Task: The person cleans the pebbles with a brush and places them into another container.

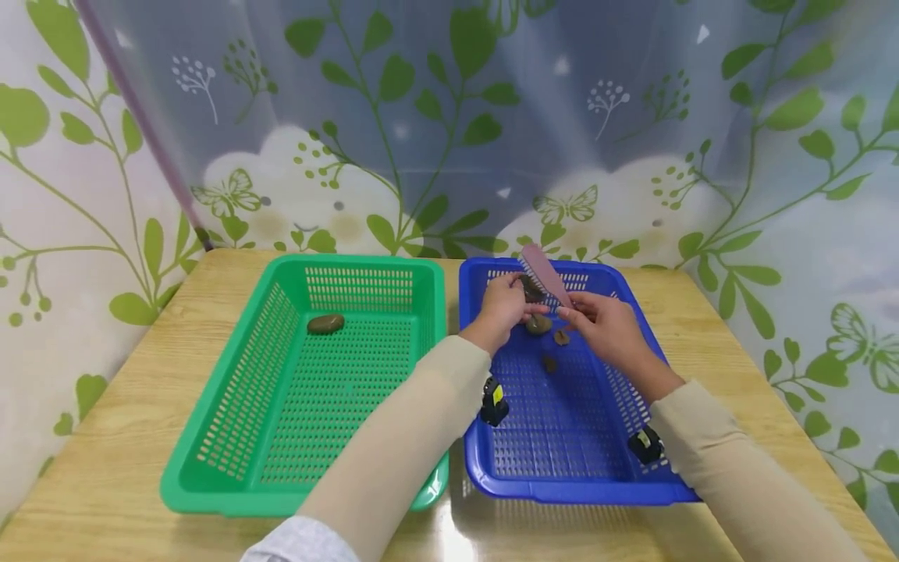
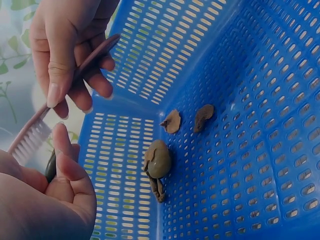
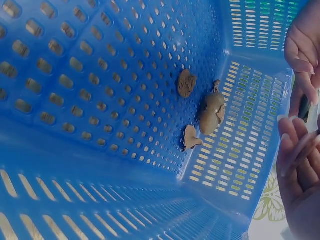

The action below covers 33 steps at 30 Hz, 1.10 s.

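Observation:
Over the far end of the blue basket (image 1: 569,490), my right hand (image 1: 612,328) grips the handle of a pink brush (image 1: 544,273) with pale bristles. Its thumb lies along the handle in the left wrist view. My left hand (image 1: 499,308) holds a smooth dark stone (image 1: 531,289), largely hidden by the fingers in the left wrist view. The bristles are close beside this stone. Below the hands, an olive-brown stone (image 2: 160,161) sits in the basket with a brown flake on it. Irregular brown pieces lie around it, among them a flat one (image 3: 186,84) and a fan-shaped one (image 3: 191,138).
To the left stands a green basket (image 1: 175,468) with one brown oval stone (image 1: 326,324) near its far left corner. Both baskets rest on a wooden table (image 1: 105,406). A leaf-patterned curtain (image 1: 435,117) hangs behind and at the sides.

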### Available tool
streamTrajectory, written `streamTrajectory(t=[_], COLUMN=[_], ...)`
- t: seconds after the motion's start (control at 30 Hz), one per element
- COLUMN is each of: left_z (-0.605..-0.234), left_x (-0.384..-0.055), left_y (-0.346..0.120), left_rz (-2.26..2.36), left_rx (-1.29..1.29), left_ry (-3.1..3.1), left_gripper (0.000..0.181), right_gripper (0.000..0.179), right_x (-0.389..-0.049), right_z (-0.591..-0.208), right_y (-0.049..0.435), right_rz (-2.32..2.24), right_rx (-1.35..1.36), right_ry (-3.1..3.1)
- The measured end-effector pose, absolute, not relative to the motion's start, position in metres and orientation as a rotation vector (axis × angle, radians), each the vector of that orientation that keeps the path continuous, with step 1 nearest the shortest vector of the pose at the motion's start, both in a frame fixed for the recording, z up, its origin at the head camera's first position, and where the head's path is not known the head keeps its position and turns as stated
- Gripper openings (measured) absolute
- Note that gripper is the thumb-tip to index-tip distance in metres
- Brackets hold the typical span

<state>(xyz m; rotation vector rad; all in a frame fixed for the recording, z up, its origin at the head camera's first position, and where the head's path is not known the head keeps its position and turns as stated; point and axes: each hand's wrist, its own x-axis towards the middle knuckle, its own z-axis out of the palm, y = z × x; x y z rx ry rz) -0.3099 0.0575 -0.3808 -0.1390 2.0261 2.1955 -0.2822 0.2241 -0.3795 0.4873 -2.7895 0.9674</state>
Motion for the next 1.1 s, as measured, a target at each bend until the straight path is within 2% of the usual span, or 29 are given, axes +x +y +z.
streamTrajectory(t=[0.33, 0.73, 1.1], left_z=[-0.384, -0.383, -0.380], left_x=[-0.308, -0.311, -0.309], left_y=[0.058, 0.057, 0.056], left_rz=[2.222, 2.211, 2.202], left_rx=[-0.138, -0.124, -0.134], left_ry=[2.040, 1.971, 1.995], left_gripper=[0.036, 0.042, 0.039], right_gripper=[0.032, 0.036, 0.039], right_x=[-0.284, -0.282, -0.283], right_z=[-0.387, -0.380, -0.377], right_y=[0.227, 0.227, 0.227], right_rz=[0.944, 0.887, 0.845], right_rx=[0.623, 0.449, 0.305], right_ry=[-2.833, -2.895, -2.922])
